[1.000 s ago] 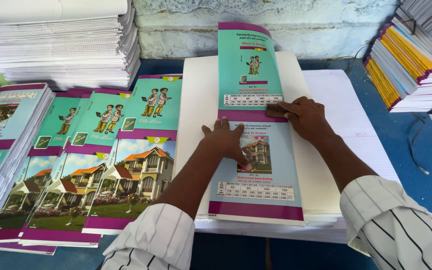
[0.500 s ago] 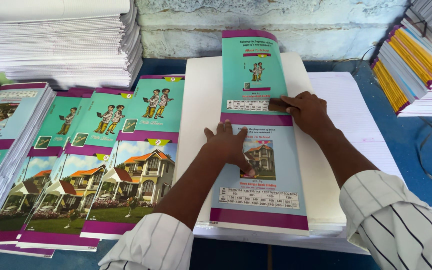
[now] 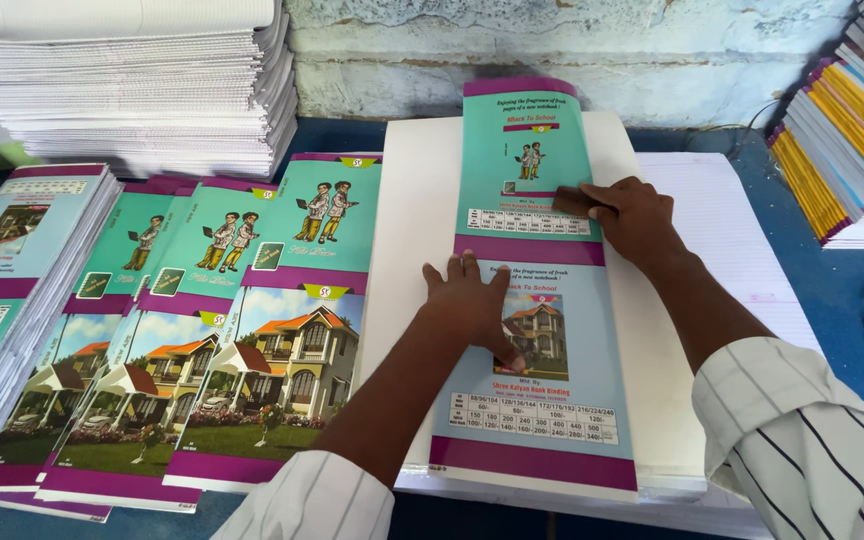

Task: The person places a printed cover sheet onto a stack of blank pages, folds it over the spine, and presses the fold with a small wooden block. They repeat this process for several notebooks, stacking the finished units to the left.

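Two hands: both lie on one long printed cover sheet [image 3: 537,300] that tops a white paper stack [image 3: 414,230] in the middle of the blue desk [image 3: 857,300].
Left hand [image 3: 472,305]: open and flat, palm down, fingers spread, pressing the lower half of the sheet beside a small picture of a house; it grips nothing.
Right hand [image 3: 627,212]: fingers bent, holding a small dark block [image 3: 574,201] down on the upper teal half, just above the purple band across the sheet's middle.
Cover sheet: lies lengthwise away from the person, teal at the far end, pale blue at the near end, with purple bands at both ends and the middle; its far end reaches the wall.
Sleeves: white with thin dark stripes, on both forearms at the lower edge.
Left of the stack: fanned cover sheets [image 3: 252,330], overlapping, showing two cartoon children on teal above and a house with an orange roof below.
Far left: a tall pile of like sheets [image 3: 12,260], edges stepped.
Back left: stacked white page bundles [image 3: 142,90] against the wall.
Right: stacked notebooks [image 3: 852,150] with yellow and purple spines; a ruled white sheet [image 3: 722,230] lies under the stack's right side.
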